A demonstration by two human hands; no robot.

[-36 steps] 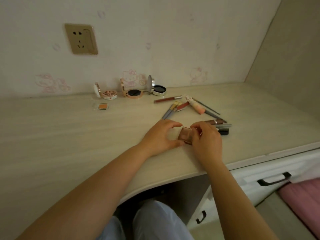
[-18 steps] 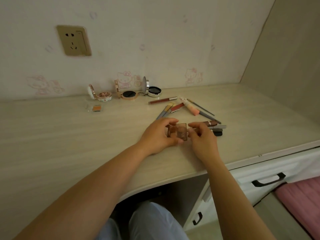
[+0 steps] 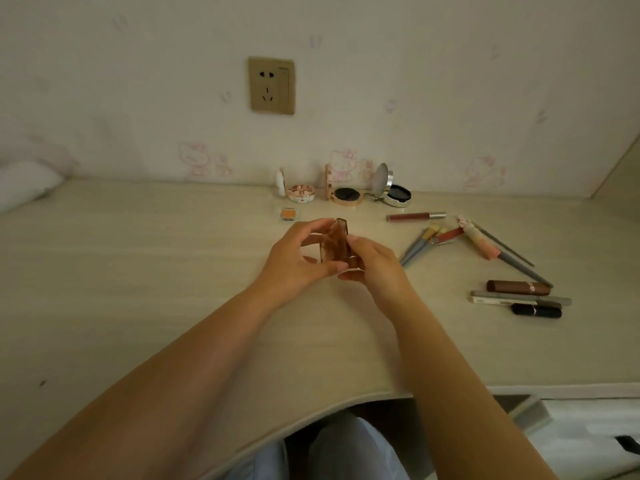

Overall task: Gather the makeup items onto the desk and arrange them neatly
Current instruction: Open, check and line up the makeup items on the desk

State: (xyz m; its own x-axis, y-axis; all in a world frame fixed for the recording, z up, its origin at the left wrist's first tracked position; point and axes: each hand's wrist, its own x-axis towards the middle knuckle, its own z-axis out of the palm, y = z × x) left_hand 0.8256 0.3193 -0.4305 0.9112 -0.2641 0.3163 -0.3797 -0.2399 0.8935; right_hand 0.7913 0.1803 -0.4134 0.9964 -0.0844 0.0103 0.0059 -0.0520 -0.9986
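Observation:
A small clear brown compact stands on edge above the desk, lid partly apart from its base. My left hand pinches it from the left and my right hand grips it from the right. Three open round compacts stand at the back by the wall, with a small orange pan in front of them. To the right lie a lip gloss tube, several brushes and pencils, and lipsticks.
A wall socket sits above the desk. A white drawer unit stands below the desk edge at the right. A white soft object lies at the far left. My knees show under the desk.
Both hands have carried the brown compact left, away from the lipsticks, and tipped it from flat to on edge, its lid partly apart. The view has turned left.

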